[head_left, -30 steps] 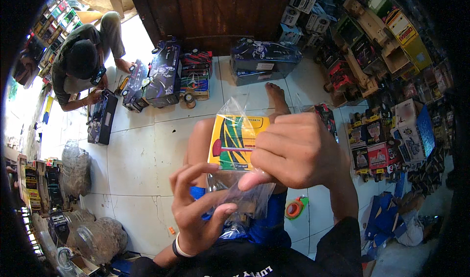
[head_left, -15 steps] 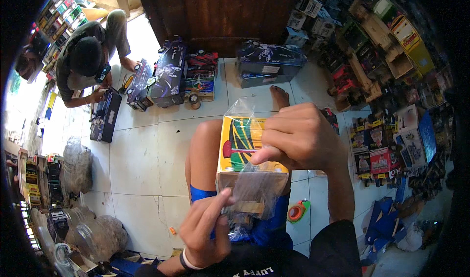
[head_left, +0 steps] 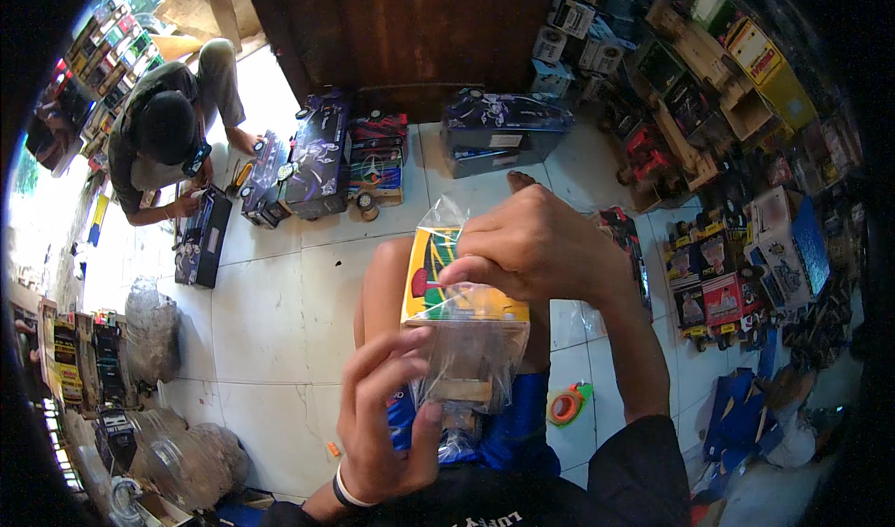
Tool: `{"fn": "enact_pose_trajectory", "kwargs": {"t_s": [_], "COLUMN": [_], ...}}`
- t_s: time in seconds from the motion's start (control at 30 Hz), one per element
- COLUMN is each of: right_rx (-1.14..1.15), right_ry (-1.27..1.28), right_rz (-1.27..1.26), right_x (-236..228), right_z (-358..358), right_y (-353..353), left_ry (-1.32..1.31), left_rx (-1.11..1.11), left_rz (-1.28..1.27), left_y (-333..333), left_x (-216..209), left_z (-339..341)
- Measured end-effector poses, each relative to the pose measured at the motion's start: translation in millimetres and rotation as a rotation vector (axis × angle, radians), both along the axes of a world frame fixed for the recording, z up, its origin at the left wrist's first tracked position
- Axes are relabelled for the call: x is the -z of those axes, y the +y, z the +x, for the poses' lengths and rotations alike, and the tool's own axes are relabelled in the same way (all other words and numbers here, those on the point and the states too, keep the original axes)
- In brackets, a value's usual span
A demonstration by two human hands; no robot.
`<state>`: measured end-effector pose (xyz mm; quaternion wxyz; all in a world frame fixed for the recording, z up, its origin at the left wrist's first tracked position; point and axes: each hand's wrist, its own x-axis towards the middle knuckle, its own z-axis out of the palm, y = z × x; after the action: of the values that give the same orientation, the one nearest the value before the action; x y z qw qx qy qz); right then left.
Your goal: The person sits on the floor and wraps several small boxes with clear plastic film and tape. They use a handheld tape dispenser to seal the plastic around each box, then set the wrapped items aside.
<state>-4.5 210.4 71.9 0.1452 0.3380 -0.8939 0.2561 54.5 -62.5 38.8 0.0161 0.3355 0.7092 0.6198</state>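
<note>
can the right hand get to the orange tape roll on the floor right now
Probably yes: the tape roll lies on the floor right of the blue shorts, nothing seen covering it. The right hand is at the yellow box, so it would likely have to leave that.

So the floor point(head_left: 261, 327) was pale square tiles with stuff parked straight on it. Toy trucks with dark printed bodies point(head_left: 319, 159) sat up front, lumpy clear plastic bags point(head_left: 152, 333) slumped at left, plus 1 tiny orange scrap point(head_left: 333, 449) and 1 orange tape roll point(head_left: 565, 406) in a green dispenser point(head_left: 585, 394) lay out on the tiles.
</note>
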Motion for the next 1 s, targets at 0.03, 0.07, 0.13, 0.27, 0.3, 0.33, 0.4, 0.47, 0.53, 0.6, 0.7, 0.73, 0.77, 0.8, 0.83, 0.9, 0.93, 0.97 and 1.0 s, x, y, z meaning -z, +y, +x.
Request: {"fn": "enact_pose_trajectory", "kwargs": {"t_s": [0.03,0.07,0.13,0.27,0.3,0.33,0.4,0.47,0.53,0.6,0.7,0.73,0.77,0.8,0.83,0.9,0.93,0.97,1.0], "right_rx": [-0.009,-0.019,-0.037,-0.024,-0.019,-0.016,-0.01,-0.008,0.015,-0.001,0.023,0.046,0.034,0.036,0.084,0.039,0.102,0.107,0.176], "right_ry": [0.007,0.014,0.018,-0.002,0.008,0.024,0.009,-0.048,-0.163,-0.269,-0.35,-0.398,-0.378,-0.394,-0.471,-0.393,-0.404,-0.289,-0.196], "right_rz": [-0.01,-0.018,-0.044,0.007,0.003,-0.004,-0.004,-0.011,-0.015,-0.044,-0.109,-0.108,-0.165,-0.201,-0.189,-0.183,-0.119,-0.139,-0.121], "right_x": [-0.1,-0.4,-1.7,-3.0,-3.2,-2.9,-2.4,-0.9,2.3,8.9,26.7,32.8,38.6,42.8,46.3,49.3,50.6,52.3,57.3], "right_z": [-1.8,-4.3,-5.8,-5.0,-5.2,-5.6,-6.5,-8.2,-11.6,-15.0,-21.8,-24.1,-25.3,-25.1,-24.6,-20.4,-16.8,-10.2,-1.1], "right_y": [-0.1,-0.6,-1.3,-2.8,-2.7,-2.8,-2.1,-0.3,3.5,8.9,12.2,12.3,10.9,10.1,7.6,6.4,7.2,13.1,19.8], "left_ry": [0.284,0.45,0.879,1.249,1.315,1.438,1.401,1.39,1.292,1.111,0.783,0.699,0.659,0.608,0.544,0.483,0.451,0.425,0.445], "left_rx": [-0.092,-0.049,0.157,0.326,0.339,0.269,0.377,0.479,0.551,0.634,0.631,0.651,0.652,0.63,0.623,0.61,0.628,0.648,0.629], "left_rz": [-0.156,-0.19,-0.453,-0.68,-0.668,-0.651,-0.675,-0.657,-0.464,-0.238,-0.203,-0.23,-0.271,-0.237,-0.213,-0.243,-0.225,-0.186,-0.155], "left_y": [-3.2,-3.2,-2.7,7.7,11.6,17.3,31.0,41.5,43.3,44.0,31.1,31.6,31.6,32.4,33.4,32.3,33.6,34.7,37.3], "left_x": [-1.2,0.0,4.9,14.8,14.2,12.7,7.7,-0.6,-9.6,-11.7,-6.0,1.2,9.6,18.0,25.5,34.4,37.8,40.5,43.3], "left_z": [0.0,-1.9,-11.3,-38.0,-45.3,-50.8,-63.9,-75.4,-87.3,-102.9,-131.9,-139.2,-140.6,-139.4,-136.6,-131.3,-129.7,-130.1,-130.8]}}
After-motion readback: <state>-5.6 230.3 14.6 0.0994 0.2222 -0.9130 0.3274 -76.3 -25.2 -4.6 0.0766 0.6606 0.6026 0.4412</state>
